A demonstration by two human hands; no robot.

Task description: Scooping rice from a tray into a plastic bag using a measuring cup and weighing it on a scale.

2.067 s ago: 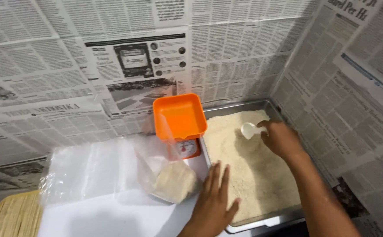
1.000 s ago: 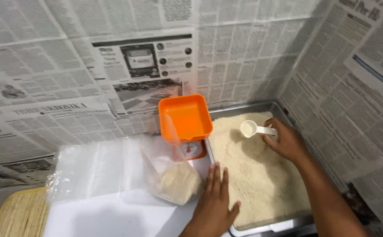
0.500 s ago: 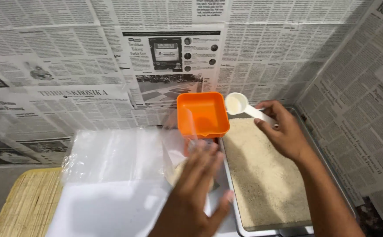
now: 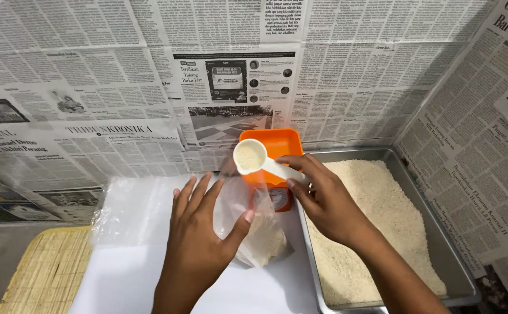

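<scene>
Holding white scoop [image 4: 253, 157] | right hand [image 4: 324, 200] | above clear bag [image 4: 254, 224]

Left hand [image 4: 199, 232] lies flat, fingers spread — right hand [image 4: 324, 200] raised, fingers curled in a pinch.

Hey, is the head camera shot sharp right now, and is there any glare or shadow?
Head view: sharp, evenly lit; newspaper lines bow near the edges. Clear bag under the left hand shows faint sheen. Right hand with the white scoop casts soft shadow on the tray.
</scene>
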